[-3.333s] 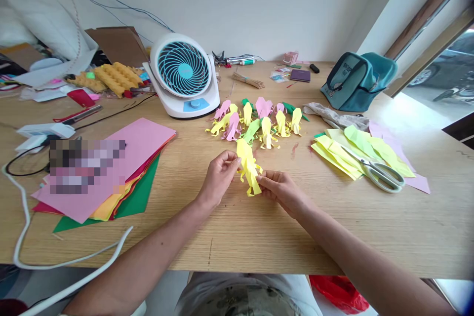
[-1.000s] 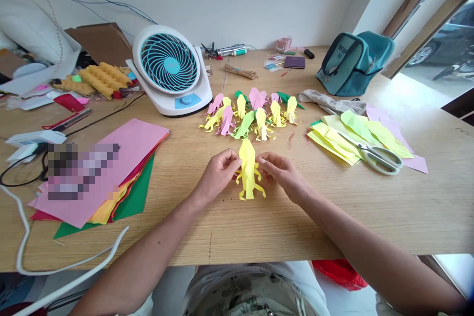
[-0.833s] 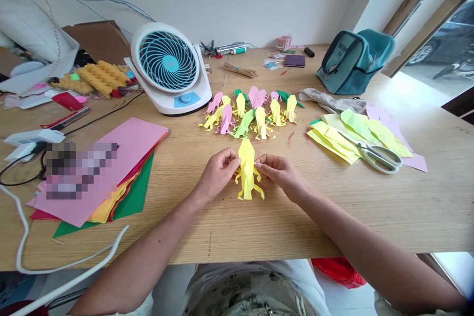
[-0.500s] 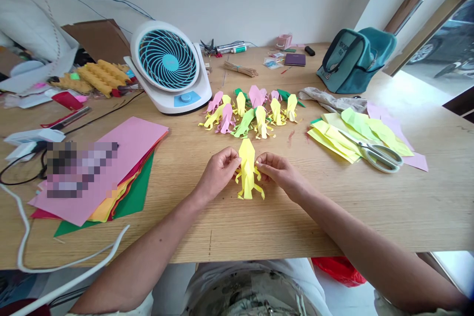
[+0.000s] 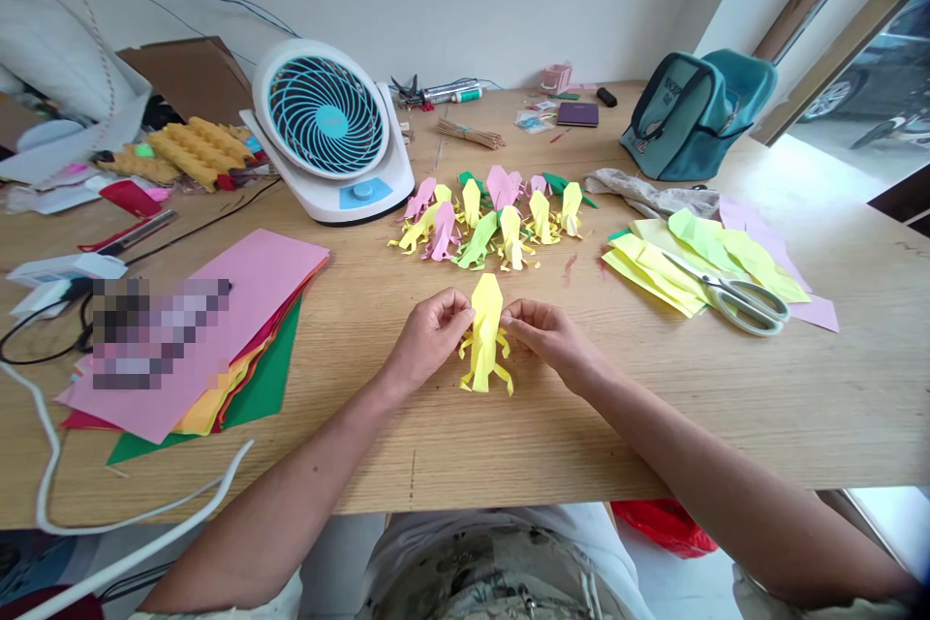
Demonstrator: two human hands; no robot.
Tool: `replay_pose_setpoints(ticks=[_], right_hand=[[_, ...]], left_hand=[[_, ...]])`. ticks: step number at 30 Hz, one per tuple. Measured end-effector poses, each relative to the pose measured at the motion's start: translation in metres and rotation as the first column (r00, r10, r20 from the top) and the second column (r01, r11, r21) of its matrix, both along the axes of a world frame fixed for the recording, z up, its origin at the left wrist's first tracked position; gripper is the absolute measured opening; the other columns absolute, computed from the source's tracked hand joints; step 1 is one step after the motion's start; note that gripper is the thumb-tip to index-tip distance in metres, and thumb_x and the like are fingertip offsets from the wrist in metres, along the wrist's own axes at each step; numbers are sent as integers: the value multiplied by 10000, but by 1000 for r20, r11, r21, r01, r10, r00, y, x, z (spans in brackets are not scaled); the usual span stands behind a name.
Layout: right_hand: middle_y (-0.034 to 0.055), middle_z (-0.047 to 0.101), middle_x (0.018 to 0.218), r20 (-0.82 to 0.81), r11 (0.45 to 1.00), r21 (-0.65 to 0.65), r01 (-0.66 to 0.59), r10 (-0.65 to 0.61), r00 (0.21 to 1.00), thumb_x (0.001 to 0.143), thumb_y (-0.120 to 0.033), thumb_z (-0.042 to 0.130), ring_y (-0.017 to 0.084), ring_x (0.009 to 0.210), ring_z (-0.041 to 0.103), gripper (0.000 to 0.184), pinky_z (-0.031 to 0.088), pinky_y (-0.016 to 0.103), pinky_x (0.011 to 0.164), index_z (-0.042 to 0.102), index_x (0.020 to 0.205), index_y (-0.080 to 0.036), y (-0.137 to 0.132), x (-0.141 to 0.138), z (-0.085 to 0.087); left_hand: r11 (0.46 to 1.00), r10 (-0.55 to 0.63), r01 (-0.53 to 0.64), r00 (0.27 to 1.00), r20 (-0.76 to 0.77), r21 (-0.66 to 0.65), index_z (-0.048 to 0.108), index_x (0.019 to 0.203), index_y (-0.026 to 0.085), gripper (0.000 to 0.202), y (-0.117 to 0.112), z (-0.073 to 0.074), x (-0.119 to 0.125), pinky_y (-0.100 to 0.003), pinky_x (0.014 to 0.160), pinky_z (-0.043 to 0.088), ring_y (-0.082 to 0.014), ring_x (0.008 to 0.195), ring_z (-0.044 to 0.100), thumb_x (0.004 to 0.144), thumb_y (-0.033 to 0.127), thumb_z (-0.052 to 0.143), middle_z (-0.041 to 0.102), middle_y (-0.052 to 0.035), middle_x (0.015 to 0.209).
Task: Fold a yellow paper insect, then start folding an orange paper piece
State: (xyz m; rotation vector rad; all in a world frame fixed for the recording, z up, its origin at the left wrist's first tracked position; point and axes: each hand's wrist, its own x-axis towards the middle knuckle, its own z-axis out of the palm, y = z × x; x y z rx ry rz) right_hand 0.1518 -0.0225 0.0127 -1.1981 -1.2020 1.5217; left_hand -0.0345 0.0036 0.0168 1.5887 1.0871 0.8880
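A yellow folded-paper squid with curled strip legs is held upright just above the table's front half. My left hand pinches its left edge between thumb and finger. On the opposite edge, my right hand pinches the paper the same way. Just beyond the hands stands a cluster of similar paper squids in yellow, pink and green, among them a light green squid and a pink squid.
Scissors lie on yellow and green paper pieces at right. Coloured paper sheets are stacked at left. A fan stands behind, a teal bag at back right. A white cable crosses the front left edge.
The yellow squid's lower legs have swung slightly to the left between my fingers. Both hands keep their pinch in nearly the same place.
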Motion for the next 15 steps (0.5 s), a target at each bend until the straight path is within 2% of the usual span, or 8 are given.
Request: replay_pose_setpoints(ticks=[4,8,13,15], right_hand=[[-32,555,676,-18,1000,28,-5,5,1000,708,-556,739,89,581,428,418,314,244,553,607,818,-174,-1,0,2],[-22,575,701,-56,996,54,-66,69,996,735,-502,726,101,605,446,354,336,248,577,604,819,-180,-2,0,4],[15,634,832,-122,994,16,-111,112,986,811,-526,658,129,731,568,352,423,260,678,634,909,-189,-3,3,5],[16,635,821,-112,993,32,-111,114,987,831,-550,637,128,720,572,376,427,259,666,636,917,-184,-3,2,4]], left_hand=[[999,-41,42,999,15,-30,543,771,178,191,-2,2,1,-186,527,420,-88,576,511,870,341,556,534,44,665],[994,-93,94,996,6,-61,579,797,168,212,-4,3,3,-203,540,450,-101,586,542,867,368,565,575,29,681],[1000,1,-1,1000,-20,-11,572,777,167,202,-2,1,1,-193,505,429,-91,563,509,855,353,576,534,39,661],[1000,9,-9,1000,-26,-12,571,776,164,209,-2,1,1,-188,509,430,-88,571,507,852,357,594,532,39,666]])
